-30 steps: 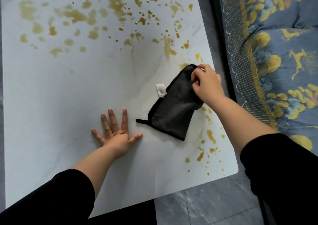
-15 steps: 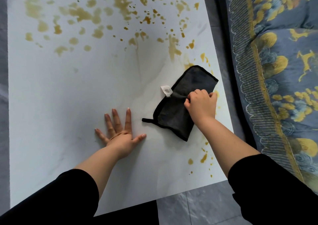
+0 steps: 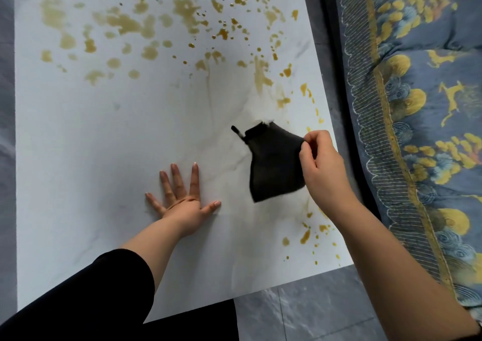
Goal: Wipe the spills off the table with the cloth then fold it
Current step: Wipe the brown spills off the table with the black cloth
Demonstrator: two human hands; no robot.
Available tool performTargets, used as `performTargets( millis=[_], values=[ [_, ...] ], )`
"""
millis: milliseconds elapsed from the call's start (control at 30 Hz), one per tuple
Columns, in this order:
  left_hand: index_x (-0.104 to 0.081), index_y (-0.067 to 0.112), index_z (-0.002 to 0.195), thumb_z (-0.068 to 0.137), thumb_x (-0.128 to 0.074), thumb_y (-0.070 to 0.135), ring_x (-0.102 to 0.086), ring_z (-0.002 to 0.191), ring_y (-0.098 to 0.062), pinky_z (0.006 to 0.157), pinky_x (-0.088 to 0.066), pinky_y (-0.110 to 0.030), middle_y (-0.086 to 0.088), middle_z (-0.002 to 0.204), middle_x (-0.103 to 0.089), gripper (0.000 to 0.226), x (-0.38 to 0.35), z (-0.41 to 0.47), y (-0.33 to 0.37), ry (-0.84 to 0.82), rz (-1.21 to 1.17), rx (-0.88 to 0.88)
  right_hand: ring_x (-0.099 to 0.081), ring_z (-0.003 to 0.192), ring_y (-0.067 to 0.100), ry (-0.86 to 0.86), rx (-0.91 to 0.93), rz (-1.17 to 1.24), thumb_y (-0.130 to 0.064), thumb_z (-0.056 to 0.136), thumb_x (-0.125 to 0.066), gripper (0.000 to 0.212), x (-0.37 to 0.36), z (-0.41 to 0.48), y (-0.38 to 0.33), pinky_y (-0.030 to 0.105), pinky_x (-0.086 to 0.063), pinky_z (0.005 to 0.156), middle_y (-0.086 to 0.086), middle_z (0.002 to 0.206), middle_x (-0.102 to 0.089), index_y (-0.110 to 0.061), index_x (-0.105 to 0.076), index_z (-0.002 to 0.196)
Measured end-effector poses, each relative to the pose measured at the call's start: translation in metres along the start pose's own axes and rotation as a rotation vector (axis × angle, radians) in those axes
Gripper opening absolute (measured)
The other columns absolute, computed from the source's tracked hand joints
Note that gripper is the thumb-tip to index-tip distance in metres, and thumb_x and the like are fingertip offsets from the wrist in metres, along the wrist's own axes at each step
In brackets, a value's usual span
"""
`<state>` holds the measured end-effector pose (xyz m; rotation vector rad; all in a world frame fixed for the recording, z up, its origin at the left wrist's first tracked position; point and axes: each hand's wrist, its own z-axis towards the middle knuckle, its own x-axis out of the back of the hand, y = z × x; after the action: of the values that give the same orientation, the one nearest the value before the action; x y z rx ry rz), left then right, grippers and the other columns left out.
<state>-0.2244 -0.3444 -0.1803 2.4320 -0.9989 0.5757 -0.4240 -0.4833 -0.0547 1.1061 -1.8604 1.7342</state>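
Observation:
A dark grey cloth (image 3: 272,162) with a small loop at one corner hangs lifted above the white table (image 3: 104,145), blurred by motion. My right hand (image 3: 322,168) pinches its right edge between thumb and fingers. My left hand (image 3: 182,199) lies flat on the table with fingers spread, to the left of the cloth and apart from it. Yellow-brown spills (image 3: 161,22) cover the far part of the table. More yellow-brown drops (image 3: 305,233) lie near the table's front right corner, and some run along its right edge.
A blue quilt (image 3: 422,106) with yellow patterns lies to the right of the table, across a dark gap. Grey floor tiles (image 3: 300,312) show below the table's front edge. The table's near left part carries no spills.
The cloth lay flat on the table under my right hand; now that hand has lifted it by one edge and it hangs in the air. My left hand has stayed flat in place.

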Motion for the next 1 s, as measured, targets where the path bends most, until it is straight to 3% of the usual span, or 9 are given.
performTargets(
  millis=[100, 267, 400, 533, 667, 767, 833, 900, 1000],
  values=[
    [0.055, 0.053, 0.112, 0.076, -0.039, 0.084, 0.066, 0.105, -0.019, 0.100, 0.021, -0.069, 0.009, 0.118, 0.070, 0.105, -0.001, 0.001, 0.000, 0.010, 0.002, 0.005, -0.051, 0.071, 0.000, -0.014, -0.007, 0.157, -0.019, 0.100, -0.043, 0.005, -0.007, -0.015, -0.015, 0.013, -0.039, 0.063, -0.013, 0.084, -0.055, -0.019, -0.048, 0.102],
    [0.055, 0.054, 0.113, 0.075, -0.040, 0.084, 0.066, 0.106, -0.018, 0.099, 0.023, -0.068, 0.009, 0.120, 0.069, 0.106, -0.002, 0.002, -0.002, 0.015, -0.003, 0.001, -0.058, 0.075, 0.009, -0.024, -0.104, 0.608, -0.028, 0.094, -0.048, 0.010, -0.008, -0.048, -0.031, 0.023, -0.049, 0.065, -0.001, 0.084, -0.062, -0.035, -0.055, 0.093],
    [0.055, 0.053, 0.113, 0.076, -0.039, 0.083, 0.066, 0.105, -0.020, 0.099, 0.023, -0.068, 0.008, 0.120, 0.069, 0.105, -0.001, 0.002, 0.000, 0.008, 0.003, 0.003, -0.057, 0.070, 0.004, 0.043, -0.152, 0.843, -0.028, 0.094, -0.051, 0.012, -0.016, -0.073, -0.016, 0.019, -0.049, 0.060, -0.010, 0.079, -0.064, -0.037, -0.059, 0.093],
    [0.054, 0.052, 0.113, 0.079, -0.038, 0.080, 0.064, 0.107, -0.022, 0.099, 0.022, -0.070, 0.007, 0.120, 0.068, 0.103, 0.000, -0.001, 0.001, 0.007, 0.003, 0.003, -0.057, 0.083, 0.008, 0.155, -0.277, 0.471, -0.017, 0.099, -0.048, 0.017, -0.057, -0.103, 0.029, 0.011, -0.042, 0.070, -0.015, 0.085, -0.059, -0.033, -0.052, 0.095],
    [0.055, 0.052, 0.111, 0.079, -0.038, 0.081, 0.063, 0.108, -0.023, 0.100, 0.021, -0.069, 0.006, 0.117, 0.070, 0.103, 0.001, -0.002, 0.002, 0.006, 0.002, 0.004, -0.059, 0.096, 0.024, 0.003, -0.472, 0.129, -0.017, 0.098, -0.048, 0.010, -0.085, -0.122, 0.070, 0.019, -0.044, 0.072, -0.004, 0.099, -0.056, -0.016, -0.047, 0.108],
    [0.055, 0.050, 0.113, 0.079, -0.037, 0.082, 0.061, 0.111, -0.024, 0.100, 0.021, -0.069, 0.005, 0.117, 0.069, 0.103, 0.002, -0.003, 0.003, 0.000, 0.005, 0.001, -0.054, 0.111, 0.027, 0.164, -0.287, -0.321, -0.011, 0.090, -0.058, 0.028, -0.085, -0.124, 0.072, 0.040, -0.045, 0.088, 0.006, 0.122, -0.055, -0.010, -0.053, 0.118],
    [0.054, 0.050, 0.114, 0.079, -0.037, 0.082, 0.060, 0.113, -0.025, 0.100, 0.021, -0.069, 0.005, 0.117, 0.069, 0.103, 0.002, -0.003, 0.003, 0.001, 0.006, -0.002, -0.052, 0.120, 0.027, 0.155, -0.067, -0.371, -0.015, 0.089, -0.054, 0.032, -0.095, -0.125, 0.058, 0.045, -0.038, 0.099, 0.006, 0.130, -0.056, -0.012, -0.058, 0.120],
    [0.054, 0.050, 0.114, 0.078, -0.037, 0.082, 0.059, 0.114, -0.024, 0.100, 0.020, -0.069, 0.006, 0.116, 0.069, 0.103, 0.002, -0.003, 0.004, 0.008, 0.005, 0.003, -0.030, 0.141, 0.022, -0.065, 0.031, -0.431, -0.034, 0.095, -0.044, 0.049, -0.115, -0.122, 0.048, 0.046, -0.017, 0.113, 0.003, 0.151, -0.037, -0.018, -0.045, 0.141],
    [0.054, 0.050, 0.114, 0.077, -0.037, 0.084, 0.057, 0.118, -0.024, 0.100, 0.020, -0.069, 0.006, 0.115, 0.069, 0.104, 0.001, -0.002, 0.004, 0.022, 0.013, 0.006, 0.019, 0.145, 0.018, -0.247, -0.010, -0.578, -0.058, 0.096, -0.023, 0.065, -0.144, -0.106, 0.056, 0.048, 0.018, 0.113, -0.005, 0.157, 0.017, -0.033, 0.007, 0.149]
  ],
)
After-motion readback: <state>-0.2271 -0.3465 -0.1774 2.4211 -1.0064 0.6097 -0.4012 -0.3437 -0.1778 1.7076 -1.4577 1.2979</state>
